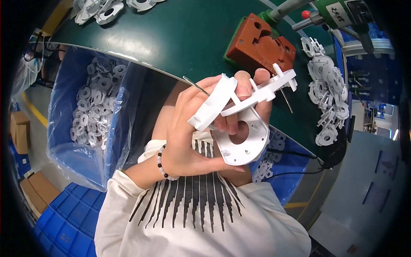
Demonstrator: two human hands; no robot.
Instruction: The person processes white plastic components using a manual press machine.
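In front of my chest I hold a cluster of white plastic moulded parts. My left hand [182, 124], with a beaded bracelet at its wrist, is closed round the left side, its thumb under a rounded plate [235, 154] with a large hole. A curved white piece [215, 103] rests against its fingers. My right hand [245, 88], partly hidden behind the parts, grips a white arm-like piece [265, 92] with short posts. Thin metal rods stick out at the left [196, 85] and right [287, 100]; whether they are one tool I cannot tell.
A reddish-brown fixture block [267, 47] sits on the green table [171, 38] below a green press [342, 15]. White parts are heaped at the right [327, 85] and far left [100, 10]. Lined blue bins [58, 124] of white parts stand below the table, left and right.
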